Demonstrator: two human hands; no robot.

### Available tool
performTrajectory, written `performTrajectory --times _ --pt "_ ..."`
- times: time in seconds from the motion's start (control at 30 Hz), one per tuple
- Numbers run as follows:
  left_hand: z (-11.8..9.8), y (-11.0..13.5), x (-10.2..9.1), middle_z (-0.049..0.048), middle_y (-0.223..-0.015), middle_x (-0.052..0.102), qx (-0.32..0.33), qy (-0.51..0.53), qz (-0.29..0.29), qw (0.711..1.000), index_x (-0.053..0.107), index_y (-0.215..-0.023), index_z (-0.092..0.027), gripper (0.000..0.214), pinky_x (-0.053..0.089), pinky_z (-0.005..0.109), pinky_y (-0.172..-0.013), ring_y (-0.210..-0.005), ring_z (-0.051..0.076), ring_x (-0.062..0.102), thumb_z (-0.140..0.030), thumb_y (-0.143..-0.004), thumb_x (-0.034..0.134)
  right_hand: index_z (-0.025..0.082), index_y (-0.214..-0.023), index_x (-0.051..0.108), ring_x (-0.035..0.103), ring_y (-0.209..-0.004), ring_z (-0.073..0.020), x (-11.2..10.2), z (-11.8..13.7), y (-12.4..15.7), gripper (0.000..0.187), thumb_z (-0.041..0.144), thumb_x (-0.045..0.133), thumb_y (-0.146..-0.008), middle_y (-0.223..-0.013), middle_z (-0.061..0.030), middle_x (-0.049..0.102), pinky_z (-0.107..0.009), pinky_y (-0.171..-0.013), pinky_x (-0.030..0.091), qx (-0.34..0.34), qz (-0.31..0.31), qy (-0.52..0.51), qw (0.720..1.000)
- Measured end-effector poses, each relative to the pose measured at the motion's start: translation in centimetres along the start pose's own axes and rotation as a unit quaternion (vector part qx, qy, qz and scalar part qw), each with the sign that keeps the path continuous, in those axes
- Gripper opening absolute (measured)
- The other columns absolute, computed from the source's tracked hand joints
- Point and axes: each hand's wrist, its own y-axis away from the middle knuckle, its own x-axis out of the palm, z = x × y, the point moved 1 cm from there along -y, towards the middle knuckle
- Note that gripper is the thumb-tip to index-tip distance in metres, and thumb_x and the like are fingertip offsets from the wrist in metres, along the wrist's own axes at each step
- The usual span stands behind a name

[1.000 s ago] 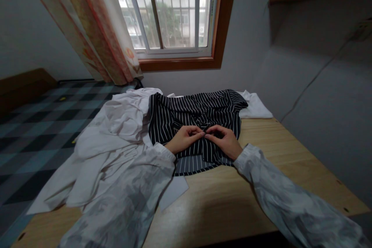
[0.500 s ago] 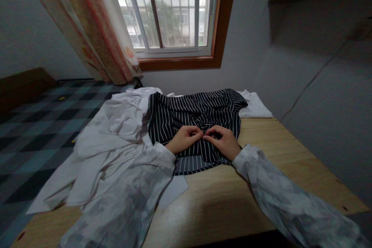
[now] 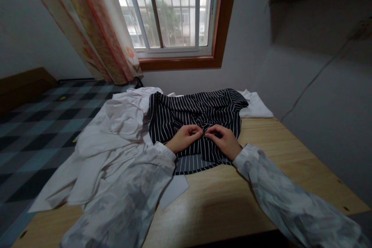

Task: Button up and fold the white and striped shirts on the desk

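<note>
A black shirt with white stripes (image 3: 194,104) lies spread on the wooden table (image 3: 221,201), its curved hem toward me. Over its middle, my left hand (image 3: 186,137) pinches the striped fabric between thumb and fingers. My right hand (image 3: 223,139) pinches the same shirt just to the right, the two sets of fingertips almost meeting. Cloth is gathered in small folds around them. Whether a button sits between the fingertips is too small to tell. Beneath the hem, a white sheet or card (image 3: 174,192) sticks out by my left sleeve.
Crumpled white clothes (image 3: 116,124) are heaped on the table's left side. A folded white garment (image 3: 255,104) lies at the far right corner. Left of the table is a bed with a checked cover (image 3: 35,131). Behind stand a window (image 3: 174,11) and a patterned curtain (image 3: 95,27).
My right fingertips have shifted very slightly to the right, widening the small gap to my left fingertips. The shirt and other clothes look the same.
</note>
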Motion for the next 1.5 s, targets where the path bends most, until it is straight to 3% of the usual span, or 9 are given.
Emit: performTrajectory --times 0.23,0.5,0.77,0.97,1.33,1.5 --pt "0.3 0.1 0.1 0.0045 -0.091 0.074 -0.014 0.053 0.038 0.998 0.074 -0.102 -0.015 0.034 0.049 0.028 -0.076 -0.082 0.015 0.064 -0.048 -0.094 0.076 0.024 -0.094 0.076 0.072 -0.092 -0.0232 -0.2 0.1 -0.1 0.017 0.04 0.075 -0.1 -0.096 -0.0042 0.078 -0.039 -0.089 0.056 -0.028 -0.004 0.016 0.999" --pt "-0.1 0.1 -0.1 0.003 -0.086 0.072 0.009 0.002 0.023 1.0 0.076 -0.092 -0.016 0.035 0.048 0.028 -0.074 -0.08 0.015 0.062 -0.05 -0.098 0.07 0.024 -0.094 0.079 0.074 -0.094 -0.0239 -0.2 -0.1 -0.1 0.026 0.05 0.076 -0.096 -0.097 -0.0039 0.08 -0.039 -0.09 0.059 0.025 0.013 -0.029 0.999" --pt "-1.0 0.4 0.5 0.0012 -0.083 0.071 0.062 -0.041 -0.097 0.993 0.072 -0.094 -0.016 0.024 0.046 0.024 -0.064 -0.069 0.011 0.059 -0.039 -0.093 0.08 0.024 -0.095 0.078 0.074 -0.095 -0.0251 -0.2 -0.4 0.0 0.027 0.05 0.075 -0.097 -0.097 -0.0044 0.08 -0.04 -0.091 0.057 0.034 -0.004 -0.015 0.999" --pt "-1.1 0.7 0.6 0.0039 -0.088 0.076 0.092 -0.077 -0.069 0.99 0.078 -0.101 -0.016 0.018 0.052 0.027 -0.071 -0.073 0.013 0.064 -0.033 -0.098 0.073 0.023 -0.095 0.077 0.072 -0.095 -0.0251 -0.1 -0.3 0.1 0.026 0.048 0.07 -0.101 -0.098 -0.0054 0.079 -0.039 -0.089 0.056 0.015 0.001 0.013 1.0" --pt "-0.6 0.0 0.2 0.0068 -0.101 0.078 0.04 -0.035 -0.045 0.998 0.076 -0.099 -0.018 0.031 0.054 0.036 -0.095 -0.097 0.02 0.069 -0.048 -0.101 0.07 0.024 -0.097 0.073 0.071 -0.093 -0.0247 0.0 0.5 0.0 0.024 0.045 0.065 -0.105 -0.097 -0.0055 0.076 -0.039 -0.087 0.056 -0.025 0.006 0.029 0.999" --pt "0.1 -0.4 -0.4 0.0062 -0.099 0.077 0.014 0.01 -0.021 1.0 0.076 -0.097 -0.017 0.034 0.054 0.036 -0.095 -0.095 0.02 0.068 -0.051 -0.097 0.073 0.024 -0.097 0.073 0.07 -0.092 -0.0238 0.0 0.4 -0.3 0.022 0.043 0.065 -0.105 -0.096 -0.0045 0.075 -0.038 -0.087 0.056 -0.016 0.018 0.023 0.999"
